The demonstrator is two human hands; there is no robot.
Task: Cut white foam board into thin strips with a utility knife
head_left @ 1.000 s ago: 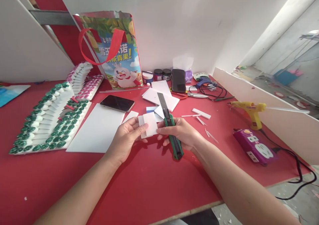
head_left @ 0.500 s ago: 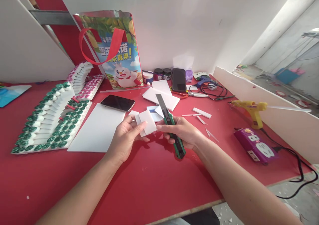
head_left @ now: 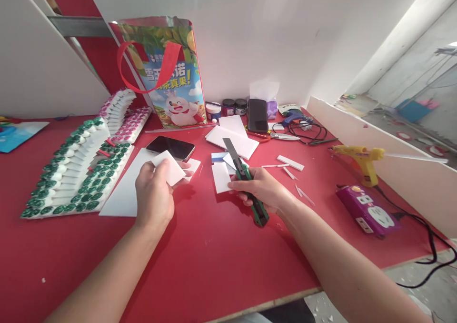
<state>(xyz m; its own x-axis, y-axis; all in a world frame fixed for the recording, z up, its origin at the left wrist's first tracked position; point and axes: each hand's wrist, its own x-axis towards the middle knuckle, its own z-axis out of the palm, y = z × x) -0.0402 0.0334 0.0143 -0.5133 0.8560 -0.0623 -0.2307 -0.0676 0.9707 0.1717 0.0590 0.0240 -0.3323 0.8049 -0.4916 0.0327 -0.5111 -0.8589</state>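
Between the thumb and fingers of my left hand (head_left: 156, 189) is a small white square piece (head_left: 170, 169), held above the near edge of a white sheet (head_left: 124, 194). Another white piece (head_left: 193, 169) shows just beyond those fingers. My right hand (head_left: 259, 189) grips a green utility knife (head_left: 246, 180), its blade pointing up and away to the left. The right thumb and fingers also pinch the edge of a second white piece (head_left: 221, 177). A blue and white card (head_left: 217, 157) lies just behind that piece.
A black phone (head_left: 170, 147) lies behind the sheet. Decorated green and pink stepped pieces (head_left: 85, 170) stand left, near a colourful bag (head_left: 174, 85). To the right are white scraps (head_left: 291, 163), a yellow glue gun (head_left: 364, 158), a purple power strip (head_left: 367, 211) and scissors (head_left: 285, 136).
My left hand has moved left with one white piece, apart from my right hand. The other white piece now sits at my right fingertips. The knife has stayed nearly in place.
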